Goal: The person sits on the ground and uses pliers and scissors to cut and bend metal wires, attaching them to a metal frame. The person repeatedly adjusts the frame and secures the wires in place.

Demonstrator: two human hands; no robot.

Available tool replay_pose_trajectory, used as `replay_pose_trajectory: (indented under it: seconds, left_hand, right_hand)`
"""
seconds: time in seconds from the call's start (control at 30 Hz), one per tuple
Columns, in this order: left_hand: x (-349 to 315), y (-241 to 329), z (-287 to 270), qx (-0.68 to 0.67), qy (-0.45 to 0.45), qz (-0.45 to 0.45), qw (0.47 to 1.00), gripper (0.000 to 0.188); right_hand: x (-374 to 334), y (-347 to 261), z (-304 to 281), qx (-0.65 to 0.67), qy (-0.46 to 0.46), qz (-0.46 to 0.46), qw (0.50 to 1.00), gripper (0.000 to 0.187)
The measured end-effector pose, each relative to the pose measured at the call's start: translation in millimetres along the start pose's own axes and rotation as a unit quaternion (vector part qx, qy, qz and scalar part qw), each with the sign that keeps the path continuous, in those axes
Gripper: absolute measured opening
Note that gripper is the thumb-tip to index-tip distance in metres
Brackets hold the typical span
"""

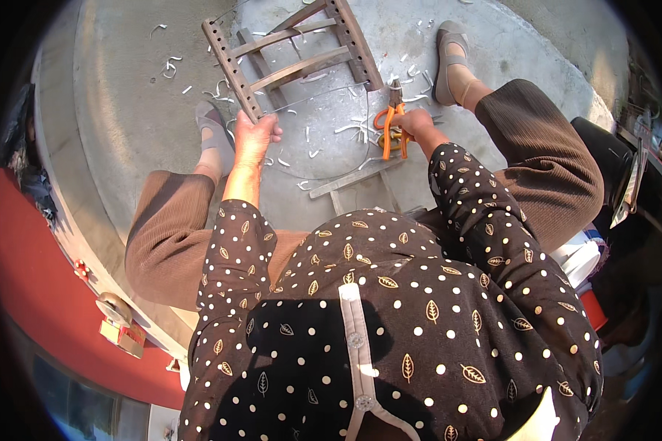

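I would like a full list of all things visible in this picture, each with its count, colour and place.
wooden frame: one, grey-brown, with holes along its side rails, lying on the floor at the top centre, its near rail end in the left hand.
pliers: one, orange handles, in the right hand.
thin wire: one, grey, running across the frame.
white scraps: many, scattered around the frame.
wooden slat: one, grey, on the floor below the pliers.
concrete floor: grey.
shoes: two, grey, either side of the frame.
left hand: gripping the frame rail.
right hand: closed on the pliers.
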State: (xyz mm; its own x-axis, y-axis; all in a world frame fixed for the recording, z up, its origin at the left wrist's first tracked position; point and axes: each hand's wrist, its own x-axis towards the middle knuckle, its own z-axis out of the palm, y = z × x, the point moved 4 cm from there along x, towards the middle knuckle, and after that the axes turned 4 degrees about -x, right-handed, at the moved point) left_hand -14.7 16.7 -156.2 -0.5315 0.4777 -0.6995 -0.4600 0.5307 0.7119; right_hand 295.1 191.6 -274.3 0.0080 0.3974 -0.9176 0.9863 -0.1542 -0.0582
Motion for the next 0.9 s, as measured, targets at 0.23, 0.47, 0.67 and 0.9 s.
replay_pose_trajectory:
  seconds: [0.23,0.47,0.67,0.9]
  left_hand:
    - [0,9,-12,0.185,0.158,0.202,0.949,0.067]
    - [-90,72,34,-0.064,-0.012,0.211,0.975,0.082]
    - [-132,33,53,-0.336,-0.122,0.081,0.93,0.028]
    - [-121,9,23,-0.431,-0.038,0.005,0.901,0.025]
  right_hand:
    - [-85,-35,-98,0.018,0.178,-0.094,0.979,0.039]
    - [-235,-92,-93,0.186,0.111,-0.354,0.91,0.021]
    - [-276,-108,7,0.09,-0.014,-0.5,0.861,0.025]
    - [-279,-97,38,-0.007,-0.215,-0.377,0.901,0.028]
